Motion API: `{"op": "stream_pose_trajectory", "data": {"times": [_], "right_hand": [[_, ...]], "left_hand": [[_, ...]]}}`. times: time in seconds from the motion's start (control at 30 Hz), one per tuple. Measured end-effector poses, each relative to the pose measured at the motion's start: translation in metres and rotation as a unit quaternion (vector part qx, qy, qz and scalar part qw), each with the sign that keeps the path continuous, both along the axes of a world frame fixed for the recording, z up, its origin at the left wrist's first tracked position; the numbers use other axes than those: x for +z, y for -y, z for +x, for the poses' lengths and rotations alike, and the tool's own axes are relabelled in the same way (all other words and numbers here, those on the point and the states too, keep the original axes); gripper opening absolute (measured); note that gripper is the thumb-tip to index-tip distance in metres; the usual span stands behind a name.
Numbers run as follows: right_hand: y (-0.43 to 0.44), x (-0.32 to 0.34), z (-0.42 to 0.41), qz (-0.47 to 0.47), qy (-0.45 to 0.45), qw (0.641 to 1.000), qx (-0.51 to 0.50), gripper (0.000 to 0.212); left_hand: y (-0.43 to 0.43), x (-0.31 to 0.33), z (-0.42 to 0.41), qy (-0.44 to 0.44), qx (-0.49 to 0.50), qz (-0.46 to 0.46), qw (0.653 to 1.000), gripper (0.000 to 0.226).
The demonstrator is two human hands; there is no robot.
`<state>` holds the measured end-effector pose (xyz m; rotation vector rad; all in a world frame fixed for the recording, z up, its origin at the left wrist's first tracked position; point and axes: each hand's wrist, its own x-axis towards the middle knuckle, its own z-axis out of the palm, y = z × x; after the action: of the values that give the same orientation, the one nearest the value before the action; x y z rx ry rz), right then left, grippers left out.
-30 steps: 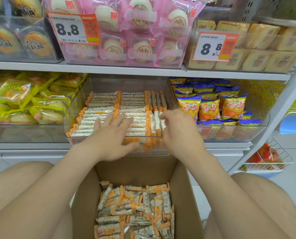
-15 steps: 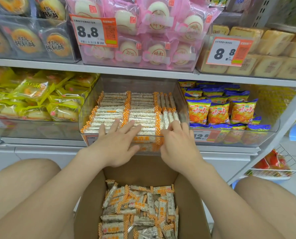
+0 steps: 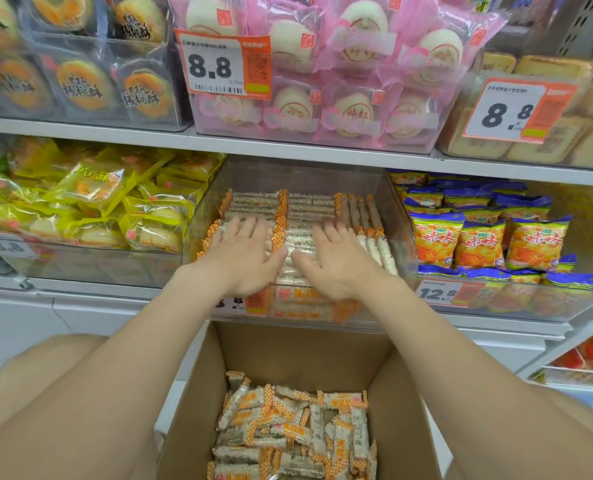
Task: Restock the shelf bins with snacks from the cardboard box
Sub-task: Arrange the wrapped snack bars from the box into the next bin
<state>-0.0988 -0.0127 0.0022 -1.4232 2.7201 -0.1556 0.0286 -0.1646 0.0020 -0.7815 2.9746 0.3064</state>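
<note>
A clear plastic shelf bin (image 3: 397,220) in the middle of the lower shelf holds rows of orange-and-white wrapped snack bars (image 3: 309,206). My left hand (image 3: 241,258) lies flat, palm down, on the bars at the bin's front left. My right hand (image 3: 336,263) lies flat on the bars beside it, fingers spread. Neither hand grips anything. Below, between my knees, an open cardboard box (image 3: 295,355) holds a loose pile of the same snack bars (image 3: 295,431).
Yellow pastry packs (image 3: 91,202) fill the bin to the left, orange-and-blue chip bags (image 3: 478,230) the bin to the right. The upper shelf (image 3: 288,152) carries pink-wrapped cakes (image 3: 340,81) and price tags. A wire basket (image 3: 579,372) sits low at the right.
Both hands have moved further into the bin and flattened onto the bars. The view has shifted closer to the shelf.
</note>
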Motion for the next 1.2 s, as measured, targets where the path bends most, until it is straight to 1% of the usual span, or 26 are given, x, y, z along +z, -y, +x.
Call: {"op": "stream_pose_trajectory", "data": {"times": [0.03, 0.1, 0.23, 0.3, 0.4, 0.43, 0.5, 0.53, 0.6, 0.63, 0.7, 0.77, 0.8, 0.87, 0.9, 0.93, 0.97, 1.0, 1.03, 1.07, 1.13, 1.17, 1.2], "right_hand": [[0.004, -0.001, -0.002, 0.021, 0.012, 1.0, -0.003, 0.093], [0.011, 0.0, -0.001, 0.047, 0.002, 0.999, -0.009, 0.098], [0.018, 0.002, 0.007, 0.088, -0.013, 0.996, -0.032, 0.098], [0.018, 0.003, 0.01, 0.092, -0.012, 0.995, -0.031, 0.097], [0.015, 0.0, 0.007, 0.068, -0.043, 0.996, -0.023, 0.099], [0.015, -0.002, 0.005, 0.058, -0.037, 0.997, -0.029, 0.102], [0.014, -0.004, 0.003, 0.055, 0.013, 0.998, -0.041, 0.106], [0.013, -0.006, 0.002, 0.051, 0.033, 0.997, -0.044, 0.105], [0.009, -0.006, 0.003, -0.001, 0.042, 0.998, -0.052, 0.094], [0.006, -0.003, 0.005, -0.043, 0.034, 0.997, -0.055, 0.083], [-0.006, 0.004, 0.011, -0.123, -0.014, 0.991, -0.043, 0.056], [-0.023, 0.015, 0.023, -0.185, -0.052, 0.981, -0.008, 0.038], [-0.033, 0.022, 0.033, -0.21, -0.043, 0.977, 0.008, 0.034], [-0.055, 0.033, 0.057, -0.22, 0.017, 0.975, 0.028, 0.027], [-0.066, 0.036, 0.069, -0.197, 0.043, 0.979, 0.038, 0.024], [-0.076, 0.035, 0.079, -0.154, 0.054, 0.985, 0.054, 0.022], [-0.086, 0.031, 0.086, -0.096, 0.052, 0.991, 0.073, 0.023], [-0.095, 0.024, 0.091, -0.03, 0.053, 0.994, 0.093, 0.024], [-0.102, 0.014, 0.096, 0.042, 0.062, 0.991, 0.108, 0.024], [-0.108, 0.001, 0.099, 0.108, 0.077, 0.984, 0.117, 0.025], [-0.116, -0.035, 0.103, 0.22, 0.105, 0.962, 0.126, 0.032], [-0.119, -0.054, 0.103, 0.26, 0.114, 0.951, 0.126, 0.038], [-0.12, -0.073, 0.103, 0.287, 0.125, 0.941, 0.127, 0.042]], "left_hand": [[0.006, -0.001, -0.006, -0.006, 0.002, -0.006, 1.0, 0.08], [0.015, -0.006, -0.014, -0.006, 0.005, -0.012, 1.0, 0.077], [0.022, -0.011, -0.021, 0.035, 0.005, 0.004, 0.999, 0.072], [0.024, -0.005, -0.023, 0.033, 0.0, 0.011, 0.999, 0.069], [0.023, -0.003, -0.022, -0.004, 0.016, 0.002, 1.0, 0.066], [0.023, -0.005, -0.021, -0.003, 0.026, 0.005, 1.0, 0.066], [0.022, -0.008, -0.021, 0.01, 0.037, 0.015, 0.999, 0.069], [0.022, -0.009, -0.021, 0.011, 0.041, 0.021, 0.999, 0.07], [0.022, -0.008, -0.02, 0.002, 0.043, 0.031, 0.999, 0.07], [0.02, -0.006, -0.018, -0.004, 0.04, 0.034, 0.999, 0.071], [0.012, -0.004, -0.012, -0.026, 0.023, 0.036, 0.999, 0.07], [-0.005, 0.001, 0.0, -0.081, -0.009, 0.011, 0.997, 0.062], [-0.016, 0.004, 0.01, -0.125, -0.031, -0.013, 0.992, 0.054], [-0.042, 0.008, 0.033, -0.23, -0.084, -0.048, 0.968, 0.028], [-0.056, 0.01, 0.046, -0.26, -0.106, -0.047, 0.959, 0.015], [-0.067, 0.009, 0.059, -0.257, -0.124, -0.031, 0.958, 0.009], [-0.077, 0.004, 0.07, -0.223, -0.141, 0.003, 0.965, 0.008], [-0.085, -0.004, 0.08, -0.153, -0.16, 0.045, 0.974, 0.009], [-0.091, -0.016, 0.088, -0.056, -0.186, 0.08, 0.978, 0.012], [-0.096, -0.029, 0.094, 0.042, -0.214, 0.106, 0.97, 0.013], [-0.101, -0.067, 0.102, 0.207, -0.235, 0.132, 0.94, 0.011], [-0.103, -0.091, 0.104, 0.266, -0.229, 0.129, 0.928, 0.01], [-0.104, -0.113, 0.105, 0.301, -0.22, 0.12, 0.92, 0.016]]}}
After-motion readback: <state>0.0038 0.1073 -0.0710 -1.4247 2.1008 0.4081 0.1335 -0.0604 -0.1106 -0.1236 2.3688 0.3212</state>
